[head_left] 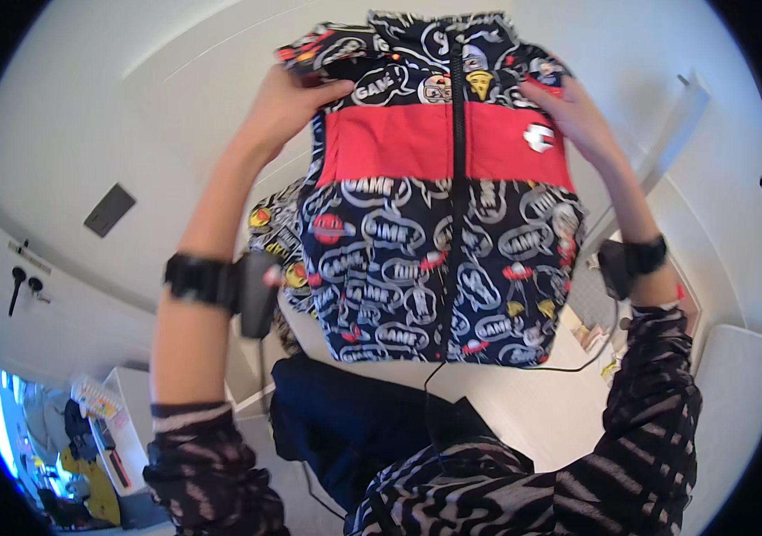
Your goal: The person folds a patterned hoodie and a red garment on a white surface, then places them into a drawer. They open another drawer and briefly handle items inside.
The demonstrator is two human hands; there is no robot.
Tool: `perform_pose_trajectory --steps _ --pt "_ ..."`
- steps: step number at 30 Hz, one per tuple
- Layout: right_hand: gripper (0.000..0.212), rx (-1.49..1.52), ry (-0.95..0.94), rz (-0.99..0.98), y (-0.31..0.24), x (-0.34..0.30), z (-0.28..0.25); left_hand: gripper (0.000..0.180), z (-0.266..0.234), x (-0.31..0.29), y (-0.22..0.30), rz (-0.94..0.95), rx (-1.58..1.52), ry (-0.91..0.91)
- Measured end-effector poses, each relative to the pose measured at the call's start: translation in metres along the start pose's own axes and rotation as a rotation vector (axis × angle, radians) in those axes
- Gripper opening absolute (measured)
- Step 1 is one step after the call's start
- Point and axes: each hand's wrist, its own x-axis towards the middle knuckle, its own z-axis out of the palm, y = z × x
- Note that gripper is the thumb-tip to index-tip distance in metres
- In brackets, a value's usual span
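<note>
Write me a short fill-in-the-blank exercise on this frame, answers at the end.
1. The left hand and right hand hold a printed garment by its ____ half.
2. The broad band across its front is coloured ____.
3. The zipper splits that band into ____ parts.
4. The white patch lies nearer the ____ hand.
Missing words: upper; red; two; right.

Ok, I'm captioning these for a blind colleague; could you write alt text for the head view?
A dark, patterned zipped garment with a red chest band is held up, front toward the camera, by the person's left grip and right grip near its shoulders. Black straps circle both forearms.
</note>
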Motion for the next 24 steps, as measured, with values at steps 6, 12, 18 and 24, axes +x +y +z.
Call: perform_pose_trajectory --steps 6,12,18,24 --pt "0.072 -0.843 0.249 0.571 0.175 -0.046 -0.037 0.053 0.128 -0.002 -0.123 -0.115 0.383 0.067" --pt "0.064 -0.978 -0.010 0.508 0.226 -0.217 -0.003 0.048 0.192 -0.095 -0.158 -0.279 0.448 -0.394" --pt "0.060 -1.087 0.208 0.344 0.248 -0.205 -0.008 0.045 0.267 -0.053 -0.174 -0.126 0.436 -0.334" --pt "0.060 -1.188 0.173 0.657 0.282 -0.182 0.007 0.074 0.338 -0.038 -0.213 -0.238 0.752 -0.509"
